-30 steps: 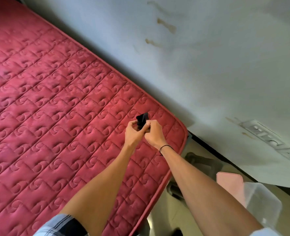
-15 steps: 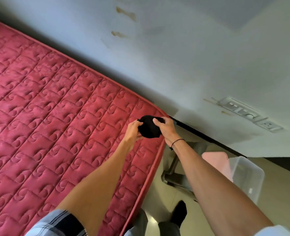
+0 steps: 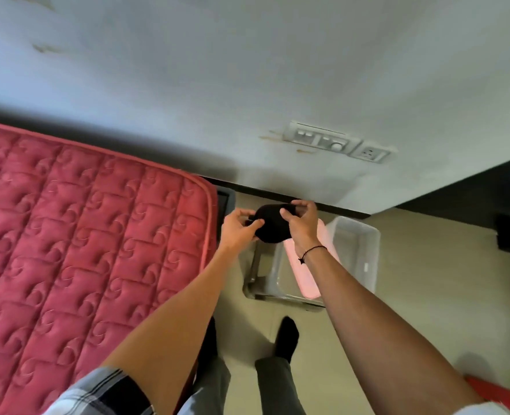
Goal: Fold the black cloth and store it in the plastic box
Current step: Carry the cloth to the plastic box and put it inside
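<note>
Black cloth (image 3: 270, 224) bundled | both hands pinch it: left hand (image 3: 238, 227), right hand (image 3: 300, 224)

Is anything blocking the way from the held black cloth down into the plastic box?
Nothing visible does. Both hands, left hand and right hand, hold the black cloth in the air near the plastic box, whose top is open; the pink lid leans beside it.

Both arms reach forward, nearly straight. The left hand (image 3: 238, 227) and the right hand (image 3: 300, 224) are close together at the far end, each with fingers pinched closed on the black cloth (image 3: 270, 224). The right wrist wears a thin black band (image 3: 312, 252).
</note>
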